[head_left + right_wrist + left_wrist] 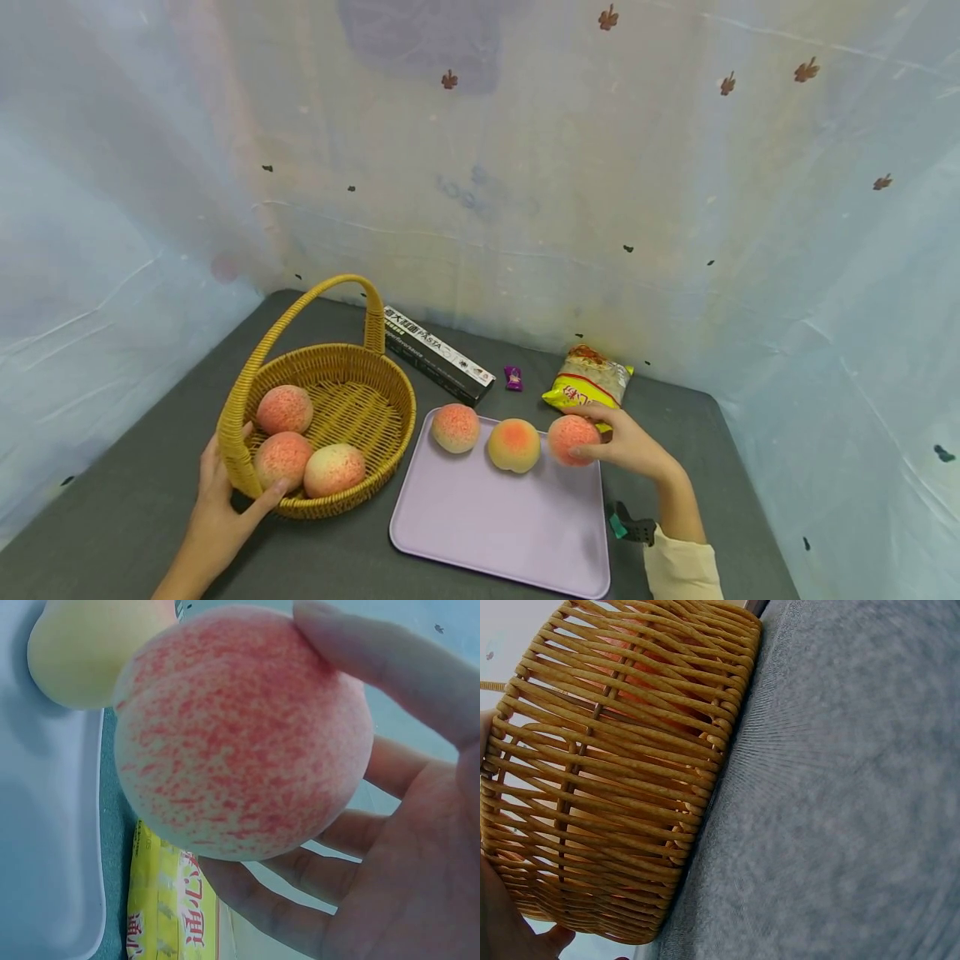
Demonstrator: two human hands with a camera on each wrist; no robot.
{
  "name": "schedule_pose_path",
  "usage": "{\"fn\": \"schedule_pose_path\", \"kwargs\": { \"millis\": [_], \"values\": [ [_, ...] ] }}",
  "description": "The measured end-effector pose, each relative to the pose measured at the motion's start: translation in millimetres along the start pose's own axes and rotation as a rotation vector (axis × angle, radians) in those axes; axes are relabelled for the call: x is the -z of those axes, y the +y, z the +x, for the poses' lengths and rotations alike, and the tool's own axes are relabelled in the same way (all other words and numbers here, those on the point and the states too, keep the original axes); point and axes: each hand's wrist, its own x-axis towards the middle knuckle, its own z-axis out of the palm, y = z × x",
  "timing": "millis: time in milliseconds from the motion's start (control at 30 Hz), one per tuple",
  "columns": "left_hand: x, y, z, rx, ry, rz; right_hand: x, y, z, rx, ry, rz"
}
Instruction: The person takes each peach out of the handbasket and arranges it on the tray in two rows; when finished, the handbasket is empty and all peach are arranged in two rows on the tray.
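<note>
Nearest the camera, the left hand (217, 508) rests against the near side of the wicker basket (390, 417), thumb and fingers spread round its woven wall and curled on it; the left wrist view shows only the weave (615, 780) close up, with skin at its edge. Three peaches lie inside the basket (285, 409) (282, 459) (334, 469), which stands toward the left edge of the grey table (112, 500). Just to its right lies a lilac tray (495, 525). Along the tray's far edge sit two peaches (455, 427) (514, 445), and at its far right corner the right hand (626, 442) holds a third peach (572, 438), fingers curled round it (240, 735). Behind that hand lies a yellow snack packet (588, 379), with a small purple sweet (513, 378) and a black pasta box (438, 354) further left near the table's far edge.
</note>
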Motion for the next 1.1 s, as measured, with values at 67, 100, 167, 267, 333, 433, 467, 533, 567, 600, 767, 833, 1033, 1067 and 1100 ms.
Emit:
{"fn": "schedule_pose_path", "kwargs": {
  "millis": [67, 100, 167, 267, 333, 433, 467, 533, 567, 600, 767, 833, 1033, 1067, 1100],
  "values": [
    [0.2, -0.1, 0.2, -0.006, 0.005, 0.001, 1, 1, -1, 0.002, 0.001, 0.003],
    [0.3, -0.4, 0.2, -0.007, 0.005, 0.001, 1, 2, -2, 0.002, 0.002, 0.004],
    [0.2, -1.2, 0.4, -0.011, 0.009, -0.002, 1, 3, -3, 0.004, -0.001, 0.007],
    [-0.2, -2.2, 0.7, -0.015, 0.012, -0.002, 0, 5, -4, 0.0, 0.0, 0.005],
    [-0.4, -2.3, 0.8, -0.013, 0.013, 0.001, 0, 5, -4, 0.0, 0.001, 0.004],
    [-0.4, -2.3, 0.8, -0.012, 0.012, 0.001, -1, 5, -5, -0.002, 0.003, 0.002],
    [-0.2, -2.3, 0.8, -0.012, 0.012, -0.001, -1, 4, -5, -0.002, 0.003, 0.002],
    [0.0, -2.4, 0.7, -0.011, 0.011, -0.002, 0, 4, -5, -0.002, 0.003, 0.001],
    [0.0, -2.4, 0.6, -0.01, 0.01, -0.002, 0, 4, -5, -0.001, 0.004, 0.003],
    [0.2, -2.3, 0.7, -0.009, 0.01, -0.003, 0, 4, -6, -0.001, 0.005, 0.005],
    [0.4, -1.2, 1.4, -0.011, 0.01, -0.009, 2, 3, -8, -0.008, 0.013, 0.0],
    [0.6, -0.8, 1.5, -0.015, 0.011, -0.009, 3, 3, -10, -0.017, 0.015, -0.007],
    [1.3, -0.3, 0.5, -0.015, 0.009, 0.003, 2, 6, -15, -0.039, 0.016, 0.001],
    [1.4, -0.3, 0.3, -0.013, 0.009, 0.003, 2, 7, -16, -0.042, 0.016, 0.004],
    [1.5, -0.3, 0.1, -0.01, 0.008, 0.002, 2, 7, -16, -0.044, 0.016, 0.007]
  ]
}}
